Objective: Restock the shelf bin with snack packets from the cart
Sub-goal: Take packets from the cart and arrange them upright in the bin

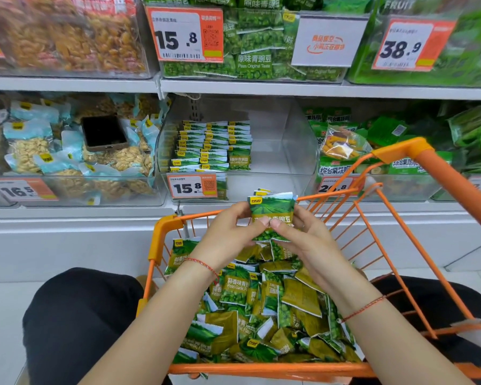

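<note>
From the head camera, I had both hands raised over the orange cart. My left hand and right hand were clamped together on a small stack of green pea packets, thumbs meeting on the front face and fingers curled behind. It looked as though I was squaring the stack up before shelving it, so I judged this the gathering step, with placing yet to come.

The loose packets lay heaped in the cart below my wrists. The clear shelf bin stood straight ahead on the lower shelf, above the 15.8 price tag. Rows of the same packets filled its left side; its right side stood open.

The next move, I reckoned, called for lifting the stack over the cart's far rim and the bin's front wall, then setting it upright in that open right part. The upper shelf's edge limited headroom.
</note>
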